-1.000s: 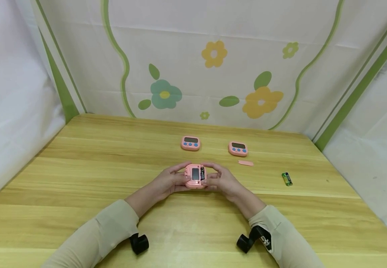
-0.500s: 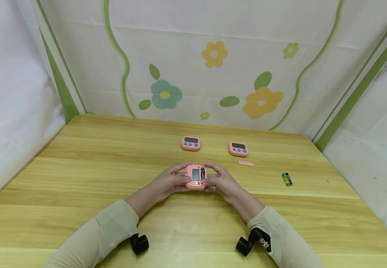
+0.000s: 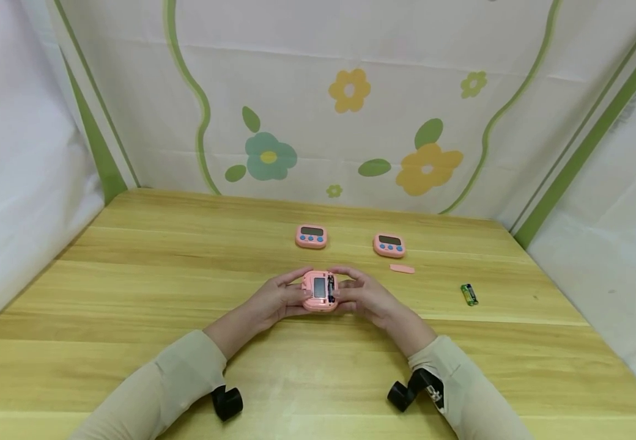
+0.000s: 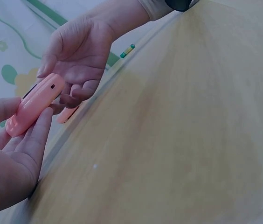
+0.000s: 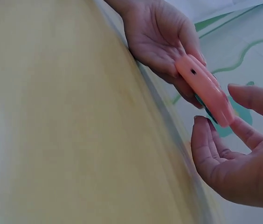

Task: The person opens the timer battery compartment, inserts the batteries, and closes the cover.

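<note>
A pink digital kitchen timer (image 3: 318,305) is held back side up between both hands in the head view. Its battery compartment (image 3: 331,288) is uncovered and shows a dark battery inside. My left hand (image 3: 274,300) grips the timer's left side, thumb over the back and fingers beneath, as the left wrist view also shows. My right hand (image 3: 370,300) is around the right side, its index finger at the far edge and thumb at the compartment. From the right wrist view, the right thumb (image 5: 250,97) stands just off the timer, with the lower fingers loosely bent below.
Two more pink timers with blue buttons, a left one (image 3: 311,236) and a right one (image 3: 389,245), lie farther back. A thin pink battery cover (image 3: 402,269) lies in front of the right one. Farther right are two small green batteries (image 3: 469,294) side by side on the wooden table (image 3: 131,293).
The right thumb has shifted slightly at the compartment, leaving more of it in sight. Both hands keep the timer in about the same place.
</note>
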`<action>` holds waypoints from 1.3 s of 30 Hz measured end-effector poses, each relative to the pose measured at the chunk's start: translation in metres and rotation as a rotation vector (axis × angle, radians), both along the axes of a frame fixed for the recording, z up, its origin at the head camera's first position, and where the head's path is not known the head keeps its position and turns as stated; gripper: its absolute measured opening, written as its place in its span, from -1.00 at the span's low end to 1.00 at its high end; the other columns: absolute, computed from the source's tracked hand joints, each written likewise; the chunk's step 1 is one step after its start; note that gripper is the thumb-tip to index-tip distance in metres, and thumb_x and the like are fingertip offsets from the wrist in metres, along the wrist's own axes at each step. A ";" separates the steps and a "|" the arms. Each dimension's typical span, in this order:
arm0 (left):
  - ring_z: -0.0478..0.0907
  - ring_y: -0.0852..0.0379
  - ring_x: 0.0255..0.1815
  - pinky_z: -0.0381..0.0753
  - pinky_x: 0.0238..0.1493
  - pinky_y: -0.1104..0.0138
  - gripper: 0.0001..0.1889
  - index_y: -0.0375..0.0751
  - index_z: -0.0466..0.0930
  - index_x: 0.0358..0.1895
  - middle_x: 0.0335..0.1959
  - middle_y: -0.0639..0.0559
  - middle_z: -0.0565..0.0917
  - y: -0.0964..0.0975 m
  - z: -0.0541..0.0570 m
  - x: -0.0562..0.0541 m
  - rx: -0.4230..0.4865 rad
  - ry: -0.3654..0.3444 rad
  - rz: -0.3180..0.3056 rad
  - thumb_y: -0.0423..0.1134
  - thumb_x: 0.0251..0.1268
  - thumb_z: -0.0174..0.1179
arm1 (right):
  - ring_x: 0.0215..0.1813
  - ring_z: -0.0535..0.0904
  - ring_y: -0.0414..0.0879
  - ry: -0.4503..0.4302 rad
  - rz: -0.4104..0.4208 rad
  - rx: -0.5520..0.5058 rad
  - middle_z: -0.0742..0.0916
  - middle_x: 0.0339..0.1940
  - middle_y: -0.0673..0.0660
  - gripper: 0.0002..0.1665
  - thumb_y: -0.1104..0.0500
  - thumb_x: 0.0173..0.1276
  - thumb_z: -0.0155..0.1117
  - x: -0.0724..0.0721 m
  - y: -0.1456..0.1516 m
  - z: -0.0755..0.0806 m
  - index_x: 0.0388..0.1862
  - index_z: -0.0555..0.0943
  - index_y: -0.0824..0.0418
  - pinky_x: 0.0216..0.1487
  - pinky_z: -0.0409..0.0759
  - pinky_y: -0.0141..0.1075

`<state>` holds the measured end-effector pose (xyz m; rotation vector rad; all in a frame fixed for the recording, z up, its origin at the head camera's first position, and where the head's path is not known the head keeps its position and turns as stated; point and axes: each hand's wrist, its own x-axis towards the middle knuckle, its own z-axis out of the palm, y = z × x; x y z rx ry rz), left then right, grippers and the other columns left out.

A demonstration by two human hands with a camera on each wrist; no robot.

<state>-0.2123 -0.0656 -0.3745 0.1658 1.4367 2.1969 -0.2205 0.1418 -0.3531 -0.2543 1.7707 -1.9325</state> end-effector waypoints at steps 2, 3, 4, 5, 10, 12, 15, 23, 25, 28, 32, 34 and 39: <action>0.51 -0.01 -0.21 0.49 -0.14 0.18 -0.36 -0.20 0.08 0.29 0.03 -0.34 0.36 -0.001 -0.001 0.000 0.000 0.002 -0.001 -0.52 0.10 0.03 | -0.25 0.50 -0.03 0.012 -0.013 0.019 0.51 -0.19 0.24 -0.35 0.42 0.09 0.15 -0.003 0.002 0.002 0.20 0.23 0.34 -0.13 0.50 -0.14; 0.51 -0.02 -0.21 0.49 -0.13 0.17 -0.36 -0.20 0.08 0.29 0.03 -0.34 0.36 -0.001 -0.001 0.000 0.001 0.002 -0.002 -0.52 0.10 0.03 | -0.24 0.49 -0.03 0.023 -0.023 0.032 0.50 -0.19 0.23 -0.36 0.41 0.09 0.16 -0.005 0.004 0.003 0.19 0.24 0.36 -0.12 0.49 -0.13; 0.51 -0.02 -0.21 0.49 -0.14 0.17 -0.36 -0.19 0.08 0.29 0.03 -0.34 0.37 -0.001 -0.001 0.000 0.001 0.004 -0.002 -0.52 0.10 0.03 | -0.24 0.49 -0.04 0.034 -0.030 0.040 0.50 -0.19 0.23 -0.38 0.41 0.10 0.15 -0.006 0.006 0.004 0.18 0.24 0.39 -0.10 0.48 -0.12; 0.51 -0.02 -0.21 0.50 -0.14 0.18 -0.36 -0.19 0.08 0.29 0.03 -0.33 0.37 -0.001 -0.001 0.000 -0.001 0.003 -0.002 -0.52 0.10 0.04 | -0.23 0.49 -0.04 0.052 -0.032 0.050 0.50 -0.19 0.22 -0.39 0.40 0.11 0.14 -0.007 0.009 0.006 0.17 0.24 0.42 -0.09 0.47 -0.12; 0.51 0.00 -0.22 0.50 -0.15 0.19 -0.36 -0.17 0.09 0.29 0.03 -0.33 0.37 0.000 -0.001 0.000 0.003 -0.003 -0.006 -0.52 0.10 0.04 | -0.26 0.51 -0.09 0.160 -0.059 0.079 0.53 -0.24 0.16 -0.44 0.34 0.15 0.14 -0.012 0.028 0.016 0.10 0.25 0.54 -0.08 0.47 -0.15; 0.51 0.00 -0.22 0.50 -0.15 0.19 -0.35 -0.18 0.07 0.30 0.03 -0.33 0.37 0.000 -0.001 0.000 0.006 0.002 -0.007 -0.52 0.10 0.04 | -0.28 0.53 -0.10 0.186 -0.083 0.074 0.56 -0.26 0.15 -0.47 0.34 0.15 0.15 -0.014 0.037 0.019 0.08 0.27 0.55 -0.11 0.50 -0.18; 0.51 0.00 -0.21 0.50 -0.15 0.19 -0.35 -0.17 0.08 0.29 0.04 -0.33 0.37 0.001 -0.001 -0.001 0.008 -0.001 -0.006 -0.52 0.09 0.04 | -0.29 0.54 -0.11 0.214 -0.123 0.084 0.58 -0.27 0.13 -0.52 0.35 0.16 0.13 -0.017 0.052 0.023 0.04 0.31 0.55 -0.16 0.52 -0.25; 0.50 0.00 -0.20 0.50 -0.14 0.19 -0.35 -0.17 0.08 0.29 0.05 -0.33 0.36 0.002 -0.001 -0.001 0.004 0.011 -0.020 -0.52 0.09 0.04 | -0.25 0.54 -0.15 0.265 -0.247 0.181 0.58 -0.25 0.11 -0.46 0.31 0.20 0.12 -0.027 0.087 0.021 0.08 0.25 0.59 -0.15 0.52 -0.32; 0.50 0.00 -0.20 0.50 -0.14 0.19 -0.35 -0.18 0.08 0.29 0.04 -0.33 0.36 0.003 -0.001 -0.001 0.006 0.010 -0.019 -0.51 0.09 0.04 | -0.17 0.52 -0.09 0.267 -0.274 0.214 0.55 -0.16 0.19 -0.44 0.28 0.20 0.13 -0.030 0.095 0.020 0.10 0.25 0.57 -0.08 0.48 -0.25; 0.50 -0.01 -0.20 0.50 -0.14 0.19 -0.35 -0.17 0.09 0.29 0.04 -0.32 0.37 0.003 0.000 -0.001 0.001 0.008 -0.012 -0.51 0.09 0.05 | -0.05 0.47 -0.04 0.264 -0.293 0.230 0.46 -0.03 0.28 -0.42 0.24 0.21 0.13 -0.033 0.106 0.016 0.13 0.24 0.54 0.02 0.41 -0.18; 0.51 0.00 -0.22 0.50 -0.14 0.19 -0.36 -0.16 0.10 0.29 0.04 -0.33 0.37 0.002 0.001 -0.001 -0.008 0.007 -0.009 -0.51 0.09 0.05 | -0.05 0.47 -0.09 0.253 -0.323 0.196 0.51 -0.06 0.21 -0.41 0.24 0.20 0.14 -0.037 0.118 0.009 0.13 0.24 0.54 0.03 0.39 -0.17; 0.51 0.00 -0.21 0.50 -0.14 0.19 -0.36 -0.16 0.10 0.29 0.04 -0.33 0.37 0.002 0.002 0.000 -0.010 0.006 -0.007 -0.51 0.09 0.05 | -0.06 0.47 -0.10 0.248 -0.337 0.191 0.54 -0.11 0.16 -0.40 0.25 0.19 0.16 -0.039 0.123 0.005 0.12 0.24 0.54 0.02 0.40 -0.17; 0.51 -0.01 -0.21 0.50 -0.14 0.19 -0.36 -0.16 0.12 0.28 0.04 -0.32 0.37 0.000 0.001 -0.001 -0.015 -0.007 0.007 -0.52 0.08 0.05 | -0.07 0.47 -0.12 0.211 -0.341 0.237 0.49 -0.03 0.17 -0.37 0.20 0.18 0.17 -0.040 0.128 0.002 0.15 0.23 0.50 -0.02 0.42 -0.23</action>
